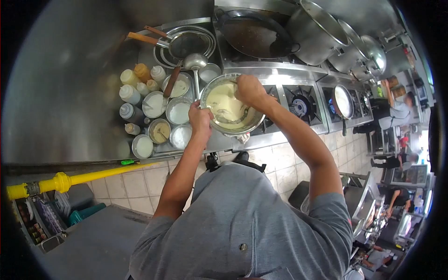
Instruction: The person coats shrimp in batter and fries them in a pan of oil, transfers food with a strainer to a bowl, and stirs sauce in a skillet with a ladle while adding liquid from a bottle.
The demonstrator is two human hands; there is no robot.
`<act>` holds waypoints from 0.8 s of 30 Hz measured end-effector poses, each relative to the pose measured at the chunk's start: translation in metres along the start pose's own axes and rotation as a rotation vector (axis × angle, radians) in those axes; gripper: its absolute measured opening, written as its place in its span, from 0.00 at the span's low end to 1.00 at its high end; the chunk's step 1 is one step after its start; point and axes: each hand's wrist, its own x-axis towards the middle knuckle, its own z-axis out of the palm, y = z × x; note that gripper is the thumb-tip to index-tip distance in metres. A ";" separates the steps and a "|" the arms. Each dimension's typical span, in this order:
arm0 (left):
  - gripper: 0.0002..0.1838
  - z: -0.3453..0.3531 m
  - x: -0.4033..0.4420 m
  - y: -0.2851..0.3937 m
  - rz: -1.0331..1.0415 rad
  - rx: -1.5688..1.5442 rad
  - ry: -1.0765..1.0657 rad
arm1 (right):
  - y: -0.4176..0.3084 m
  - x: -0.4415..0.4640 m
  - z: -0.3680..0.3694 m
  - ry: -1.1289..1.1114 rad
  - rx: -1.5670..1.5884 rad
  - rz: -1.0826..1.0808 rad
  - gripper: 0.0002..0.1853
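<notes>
So on your far left you had the squeeze bottles (129,94), then the tubs (179,113). Next came your left hand (200,120), fingers clamped on the near-left rim of the metal bowl (255,123), which sat between your hands, pale mix (218,96) inside. What looked like a whisk (227,115) lay down-left of your right hand (252,92), long axis slanting that way, tbh handle mostly hidden. That hand, curled in a fist over the far-right rim, seemed to be gripping it. Further right: a pan (343,101).
</notes>
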 end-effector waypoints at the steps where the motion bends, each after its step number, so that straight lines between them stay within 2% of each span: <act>1: 0.36 0.000 0.002 -0.001 0.011 0.026 0.005 | 0.000 0.005 -0.001 0.072 0.059 0.012 0.13; 3: 0.36 -0.003 0.002 -0.001 0.023 0.052 0.018 | -0.006 0.006 -0.008 0.141 0.120 0.017 0.12; 8: 0.36 0.003 -0.006 0.011 0.007 0.056 0.058 | -0.038 -0.024 -0.098 0.332 0.297 -0.008 0.14; 10: 0.36 0.001 -0.003 0.008 0.009 0.031 0.057 | -0.032 -0.020 -0.109 0.266 0.281 0.030 0.17; 12: 0.36 0.001 -0.001 0.007 0.011 0.006 0.053 | -0.024 -0.017 -0.104 0.198 0.238 0.053 0.17; 17: 0.35 -0.004 0.001 0.010 0.062 0.021 0.034 | -0.005 -0.004 -0.022 0.112 0.101 0.098 0.16; 19: 0.35 -0.005 0.001 0.008 0.075 0.029 0.047 | -0.010 -0.008 -0.014 0.053 0.070 0.123 0.13; 24: 0.33 -0.008 0.000 0.008 0.057 0.019 0.047 | -0.005 0.006 -0.010 0.116 0.192 0.150 0.18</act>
